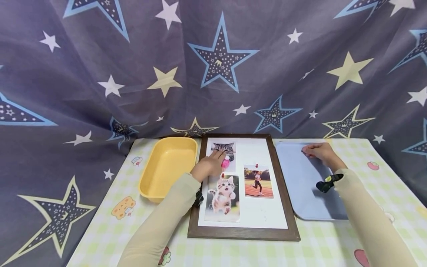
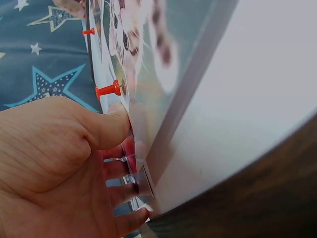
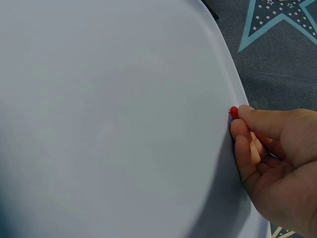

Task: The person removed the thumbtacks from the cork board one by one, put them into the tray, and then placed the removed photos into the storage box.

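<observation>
My right hand (image 1: 321, 152) pinches a red push pin (image 3: 234, 112) between thumb and index finger, close over the far part of the blue tray (image 1: 297, 181). The pin's metal tip points away from the fingers in the right wrist view. Across on the brown-framed white board (image 1: 245, 233), my left hand (image 1: 211, 165) lies over a tabby cat photo (image 1: 230, 147), its fingers extended across the picture and covering part of it. Just below is a running kitten photo (image 1: 222, 200) with a red push pin (image 2: 109, 89) at its top edge. A runner photo (image 1: 259, 181), also pinned at its top, is to the right.
A yellow plastic bin (image 1: 166, 167) stands left of the board. All of these sit on a green checked tablecloth (image 1: 110, 237). A dark star-patterned curtain (image 1: 133, 55) hangs along the table's back edge.
</observation>
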Demonstrator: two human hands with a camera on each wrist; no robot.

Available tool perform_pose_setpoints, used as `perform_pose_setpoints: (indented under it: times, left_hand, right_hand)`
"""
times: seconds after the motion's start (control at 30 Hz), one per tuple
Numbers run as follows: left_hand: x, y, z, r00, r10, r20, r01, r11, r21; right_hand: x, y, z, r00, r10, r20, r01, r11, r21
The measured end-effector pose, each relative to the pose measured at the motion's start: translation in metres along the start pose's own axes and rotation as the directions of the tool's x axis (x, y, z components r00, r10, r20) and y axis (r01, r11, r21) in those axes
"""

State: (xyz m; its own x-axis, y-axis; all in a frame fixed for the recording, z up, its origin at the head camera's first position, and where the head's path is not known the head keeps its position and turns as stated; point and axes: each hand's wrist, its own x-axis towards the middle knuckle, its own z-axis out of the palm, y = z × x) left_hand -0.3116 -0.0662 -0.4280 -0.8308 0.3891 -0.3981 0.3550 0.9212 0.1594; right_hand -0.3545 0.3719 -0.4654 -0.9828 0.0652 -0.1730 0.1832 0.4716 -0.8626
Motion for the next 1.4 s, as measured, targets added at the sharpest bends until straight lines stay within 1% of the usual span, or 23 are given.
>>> perform_pose_setpoints:
  times: [0.13,0.3,0.47,0.6,0.83,1.0,1.17,1.3,1.4]
  left_hand:
    - [0.0008,-0.0001,-0.0009,1.000,-0.003,-0.004,0.003,1.000,-0.007]
    - [0.0002,0.0006,0.0001,1.000,-0.004,-0.003,0.004,1.000,-0.001]
    - [0.0004,0.0006,0.0000,1.000,-0.001,-0.003,0.001,1.000,0.007]
    - [0.0003,-0.0001,0.0010,1.000,-0.002,0.009,0.002,1.000,-0.003]
    - [0.0018,0.0013,0.0009,1.000,-0.002,-0.012,0.002,1.000,0.011]
    - [0.0017,0.0001,0.0003,1.000,0.001,0.003,-0.001,1.000,0.015]
    - [0.0034,-0.0003,-0.0013,1.000,0.000,-0.009,0.000,1.000,0.018]
    - [0.0033,-0.0005,-0.0009,1.000,-0.006,0.003,0.006,1.000,0.004]
    - [0.0035,0.0001,0.0003,1.000,-0.003,0.005,0.003,1.000,-0.003]
  right_hand:
    - [0.0002,-0.0015,-0.0008,1.000,-0.016,0.007,0.016,1.000,0.009]
    - [-0.0014,-0.0002,-0.0023,1.000,-0.009,0.019,0.008,1.000,0.021]
    - [-0.0006,0.0007,-0.0026,1.000,-0.017,0.009,0.016,0.999,0.029]
    - [0.0001,0.0002,-0.0025,1.000,-0.013,0.013,0.013,1.000,0.013]
    - [0.0010,0.0003,-0.0038,1.000,-0.009,0.011,0.009,1.000,0.023]
    - [-0.0008,-0.0013,-0.0035,1.000,-0.006,0.022,0.006,1.000,0.023]
    - [0.0000,-0.0025,-0.0046,1.000,-0.021,0.010,0.021,0.999,0.042]
    - [0.0006,-0.0028,-0.0034,1.000,-0.014,0.008,0.014,0.999,0.052]
    - [-0.0002,-0.0022,-0.0018,1.000,-0.024,-0.001,0.024,0.998,0.054]
